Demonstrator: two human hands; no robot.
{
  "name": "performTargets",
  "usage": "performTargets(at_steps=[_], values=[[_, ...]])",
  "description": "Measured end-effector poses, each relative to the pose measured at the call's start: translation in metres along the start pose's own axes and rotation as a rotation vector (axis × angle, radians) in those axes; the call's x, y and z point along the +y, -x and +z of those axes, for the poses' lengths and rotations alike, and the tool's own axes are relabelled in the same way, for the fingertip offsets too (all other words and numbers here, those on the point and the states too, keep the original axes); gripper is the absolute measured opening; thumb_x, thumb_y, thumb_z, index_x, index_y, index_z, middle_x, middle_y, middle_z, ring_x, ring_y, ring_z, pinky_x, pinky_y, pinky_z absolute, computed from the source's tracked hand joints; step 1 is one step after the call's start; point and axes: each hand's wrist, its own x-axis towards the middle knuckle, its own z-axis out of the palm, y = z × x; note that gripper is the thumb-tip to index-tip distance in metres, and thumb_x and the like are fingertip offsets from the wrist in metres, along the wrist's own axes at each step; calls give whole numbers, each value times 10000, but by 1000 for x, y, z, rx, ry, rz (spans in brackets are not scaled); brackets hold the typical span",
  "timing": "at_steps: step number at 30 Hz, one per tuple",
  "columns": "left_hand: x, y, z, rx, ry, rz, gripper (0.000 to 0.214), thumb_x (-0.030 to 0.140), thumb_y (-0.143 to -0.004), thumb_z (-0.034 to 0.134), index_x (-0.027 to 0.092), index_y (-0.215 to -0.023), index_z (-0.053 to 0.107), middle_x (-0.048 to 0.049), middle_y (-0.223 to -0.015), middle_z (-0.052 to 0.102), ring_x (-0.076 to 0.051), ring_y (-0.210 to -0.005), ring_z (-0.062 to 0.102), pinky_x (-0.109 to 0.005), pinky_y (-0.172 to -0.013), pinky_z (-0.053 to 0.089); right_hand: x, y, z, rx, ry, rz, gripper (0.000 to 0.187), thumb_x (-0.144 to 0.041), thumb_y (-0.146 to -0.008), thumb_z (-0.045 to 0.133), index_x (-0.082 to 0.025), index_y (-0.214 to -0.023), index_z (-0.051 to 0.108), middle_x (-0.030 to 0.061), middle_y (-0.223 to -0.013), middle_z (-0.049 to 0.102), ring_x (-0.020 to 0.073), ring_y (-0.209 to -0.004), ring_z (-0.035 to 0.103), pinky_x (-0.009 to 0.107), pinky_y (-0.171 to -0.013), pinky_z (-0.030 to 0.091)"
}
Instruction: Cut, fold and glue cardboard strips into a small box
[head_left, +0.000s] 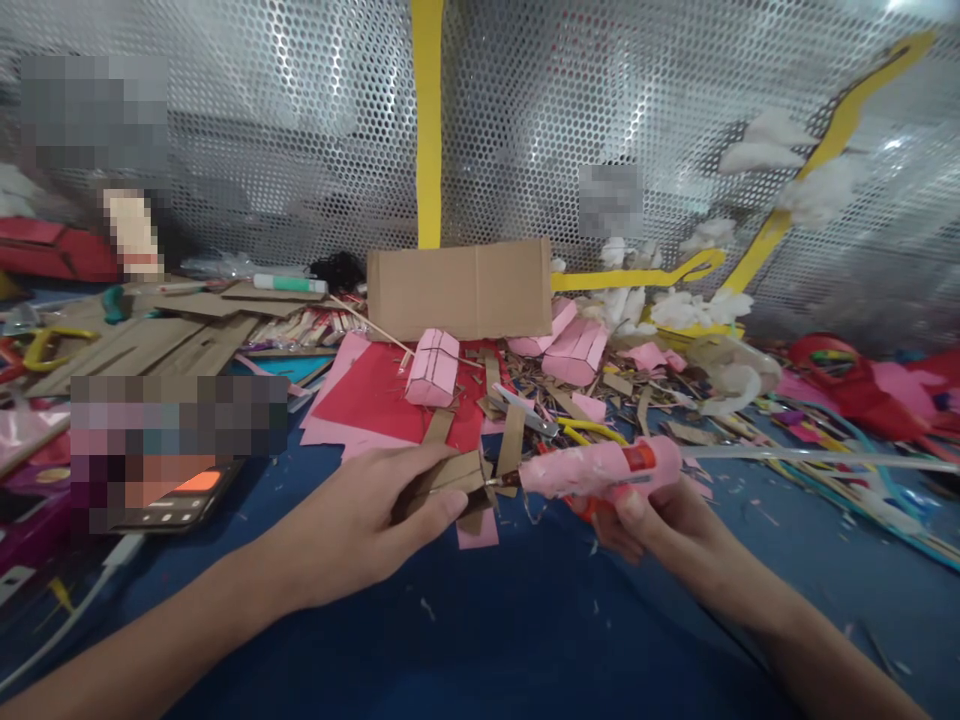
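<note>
My left hand [382, 515] is closed around a small folded piece of brown cardboard [452, 478], thumb along its near side. My right hand [660, 520] grips a pink hot glue gun [577, 470] with a clear glue stick [787, 457] running out of its back to the right. The gun's metal nozzle points left and is at the cardboard's right end; whether it touches I cannot tell. Under the cardboard lies a pink paper scrap [478, 532]. Just behind the gun are yellow-handled scissors [592, 432], partly covered by it.
Behind my hands lie red paper [367, 395], a pink paper-covered block [433, 368], another pink block [576, 352] and cardboard scraps. A cardboard panel [459, 290] stands against the perforated metal screen [525, 120]. A phone [180, 500] with a white cable [82, 600] is at left.
</note>
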Motion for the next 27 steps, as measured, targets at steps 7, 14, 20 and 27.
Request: performTargets(at_steps=[7,14,20,27], values=[[-2,0,2,2,21,23,385,470,-1036,415,196,-1162,655,-22,-846,688,-169,-683,585,-266,-626,418,-3,-3,1,-5,14,-18,565,-649,-1014,465,-202,-670,508,-16,-588,487,130,-555,461,271,-554,402],[2,1,-1,-7,20,21,389,470,-1032,419,189,-1134,668,-43,-874,703,-180,-712,601,-273,-661,446,-3,-1,0,-40,-23,14,530,-673,-1003,467,-191,-821,592,-25,-606,484,125,-547,425,266,-531,366],[3,0,-1,0,29,32,396,471,-1030,416,194,-1147,674,-39,-871,708,-180,-722,609,-272,-665,453,-4,-3,1,-30,-1,-13,510,-634,-1030,441,-180,-898,631,-20,-614,497,138,-562,452,279,-564,388],[-2,1,2,-4,32,22,374,459,-1033,430,198,-1146,672,-37,-898,714,-180,-739,625,-277,-680,460,-2,-2,0,-55,-20,10,543,-656,-1019,446,-168,-915,660,-23,-615,487,132,-559,432,275,-553,374]])
